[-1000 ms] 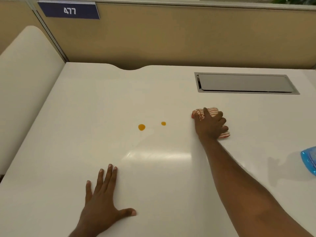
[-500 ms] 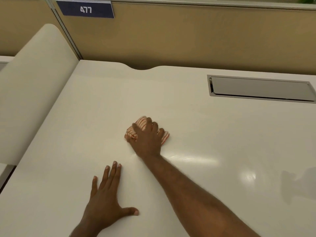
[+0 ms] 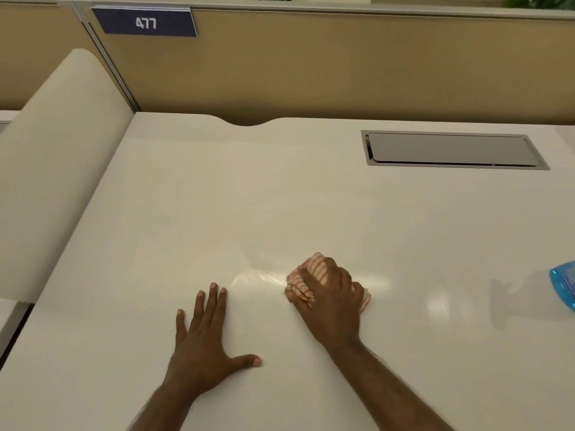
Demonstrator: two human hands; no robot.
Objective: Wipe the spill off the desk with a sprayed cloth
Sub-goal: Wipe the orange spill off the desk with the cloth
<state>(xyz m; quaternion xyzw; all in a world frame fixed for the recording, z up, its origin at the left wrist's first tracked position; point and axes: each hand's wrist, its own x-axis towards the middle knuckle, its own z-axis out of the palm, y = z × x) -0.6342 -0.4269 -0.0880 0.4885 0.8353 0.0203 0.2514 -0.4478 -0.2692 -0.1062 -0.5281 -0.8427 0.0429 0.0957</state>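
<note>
My right hand presses a bunched white cloth with orange stripes flat onto the white desk, fingers closed over it. A faint wet streak shines on the desk just left of the cloth. No orange spots show on the surface. My left hand lies palm down on the desk to the left and nearer me, fingers spread, holding nothing.
A blue spray bottle pokes in at the right edge. A grey cable hatch is set into the desk at the back right. Tan partition panels with a "477" sign stand behind; a white rounded divider rises at left.
My right hand swept the cloth left across the two orange spots, then back right. The spots are gone and a wet streak is left. My left hand has stayed put.
</note>
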